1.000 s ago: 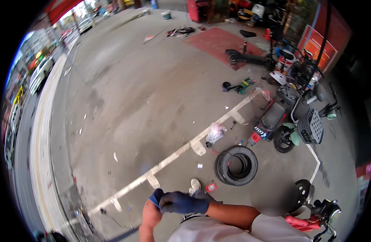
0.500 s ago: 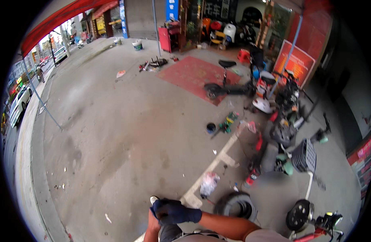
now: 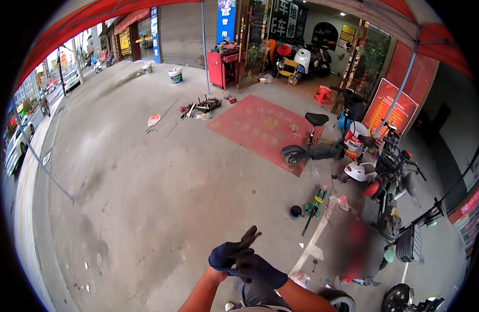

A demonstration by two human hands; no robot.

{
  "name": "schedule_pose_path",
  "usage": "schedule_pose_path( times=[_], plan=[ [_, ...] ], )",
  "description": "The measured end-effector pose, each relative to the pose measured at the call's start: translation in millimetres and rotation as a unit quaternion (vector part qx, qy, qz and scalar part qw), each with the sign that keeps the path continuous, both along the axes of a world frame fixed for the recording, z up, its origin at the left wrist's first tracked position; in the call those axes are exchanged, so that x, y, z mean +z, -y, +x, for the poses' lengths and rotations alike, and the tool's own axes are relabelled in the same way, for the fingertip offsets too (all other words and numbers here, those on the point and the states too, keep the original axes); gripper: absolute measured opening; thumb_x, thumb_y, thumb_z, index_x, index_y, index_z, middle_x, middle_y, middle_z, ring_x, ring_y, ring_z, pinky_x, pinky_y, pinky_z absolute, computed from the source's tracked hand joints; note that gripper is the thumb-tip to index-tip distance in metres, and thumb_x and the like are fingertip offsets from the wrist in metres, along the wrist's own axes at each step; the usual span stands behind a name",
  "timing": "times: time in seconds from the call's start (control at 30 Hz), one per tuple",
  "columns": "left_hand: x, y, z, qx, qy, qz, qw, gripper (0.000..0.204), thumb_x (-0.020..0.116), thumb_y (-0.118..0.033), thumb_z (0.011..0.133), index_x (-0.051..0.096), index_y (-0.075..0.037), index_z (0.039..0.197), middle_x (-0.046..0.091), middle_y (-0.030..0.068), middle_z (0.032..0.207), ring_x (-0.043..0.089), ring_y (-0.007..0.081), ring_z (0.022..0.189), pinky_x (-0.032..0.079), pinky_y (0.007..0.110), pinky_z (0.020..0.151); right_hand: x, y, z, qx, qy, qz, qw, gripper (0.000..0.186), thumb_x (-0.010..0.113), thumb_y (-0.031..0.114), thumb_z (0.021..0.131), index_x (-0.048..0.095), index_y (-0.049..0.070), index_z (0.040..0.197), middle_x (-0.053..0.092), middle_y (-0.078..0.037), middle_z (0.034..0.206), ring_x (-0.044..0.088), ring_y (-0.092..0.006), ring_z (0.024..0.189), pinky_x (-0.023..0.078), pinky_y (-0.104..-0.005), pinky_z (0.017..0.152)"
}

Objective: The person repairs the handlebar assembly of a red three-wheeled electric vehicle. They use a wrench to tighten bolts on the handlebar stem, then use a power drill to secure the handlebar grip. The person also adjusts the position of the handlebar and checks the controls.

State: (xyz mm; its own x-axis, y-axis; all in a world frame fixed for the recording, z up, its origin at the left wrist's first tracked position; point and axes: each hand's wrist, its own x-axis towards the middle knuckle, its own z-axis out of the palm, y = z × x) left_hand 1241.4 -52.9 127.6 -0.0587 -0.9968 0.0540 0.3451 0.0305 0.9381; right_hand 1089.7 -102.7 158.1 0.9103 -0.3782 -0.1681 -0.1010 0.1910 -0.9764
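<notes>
Dark blue work gloves cover both of my hands, which meet low in the middle of the head view. My left hand [image 3: 226, 257] points up and to the right, its fingers stretched out and its thumb side partly hidden. Across its palm and cuff lies my right hand [image 3: 263, 271], fingers closed on the left glove [image 3: 215, 258] near the wrist. Exactly where the fingertips grip is hard to see, dark against dark. Neither hand holds a tool. Below them show my grey trousers [image 3: 256, 292] and one shoe [image 3: 229, 306].
On the right, parked electric scooters [image 3: 390, 156] and a folding scooter [image 3: 315, 151] stand by a red mat [image 3: 260, 125]. Nearer lie a green floor jack [image 3: 316, 200], a dark bucket [image 3: 295, 211] and a tire [image 3: 339, 300]. A red tool cabinet [image 3: 222, 67] stands farther off.
My hands have moved up and right in view, and the left fingers now stretch out from the clasp. The whole scene has shifted as my head turned and tilted.
</notes>
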Motion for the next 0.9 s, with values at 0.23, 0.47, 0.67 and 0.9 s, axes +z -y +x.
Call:
schedule_pose_path(
  times=[0.23,0.47,0.67,0.9],
  plan=[
    [51.1,158.3,123.9,-0.01,0.171,-0.184,0.968,0.05,0.062,-0.025,0.089,0.053,-0.007,0.134,0.039,0.0166,0.15,0.021,0.0342,0.146,0.005,0.047,0.119,-15.2,158.2,138.8,-0.007,0.066,0.071,0.995,0.018,0.059,0.007,0.084,0.053,0.005,0.068,0.047,-0.001,0.051,0.044,-0.0091,0.044,0.035,-0.0261,0.043],
    [5.6,308.8,305.6,0.223,0.464,-0.123,0.849,0.033,0.04,-0.013,0.1,0.054,-0.011,0.13,0.054,0.0154,0.137,0.045,0.0368,0.132,0.018,0.046,0.118,-0.8,278.7,303.6,0.171,0.105,-0.147,0.969,0.018,0.059,0.014,0.083,0.048,0.004,0.073,0.043,-0.003,0.06,0.043,-0.0095,0.057,0.04,-0.0311,0.055],
    [-18.5,445.0,367.3,0.36,0.165,0.025,0.918,0.058,0.058,-0.03,0.094,0.042,-0.002,0.142,0.045,0.0224,0.143,0.04,0.032,0.136,0.03,0.041,0.112,18.5,410.5,386.7,0.288,-0.025,-0.014,0.957,0.013,0.061,0.012,0.08,0.051,0.004,0.077,0.05,-0.001,0.07,0.046,-0.011,0.068,0.043,-0.0302,0.065],
    [-10.8,645.1,508.0,0.265,-0.179,0.021,0.947,0.047,0.056,-0.036,0.096,0.05,0.0,0.126,0.06,0.0177,0.118,0.061,0.0289,0.11,0.05,0.044,0.093,-3.6,611.8,479.7,-0.062,-0.041,0.112,0.991,0.011,0.059,0.011,0.092,0.058,0.003,0.084,0.057,-0.006,0.065,0.054,-0.0142,0.055,0.044,-0.0288,0.055]
  ],
)
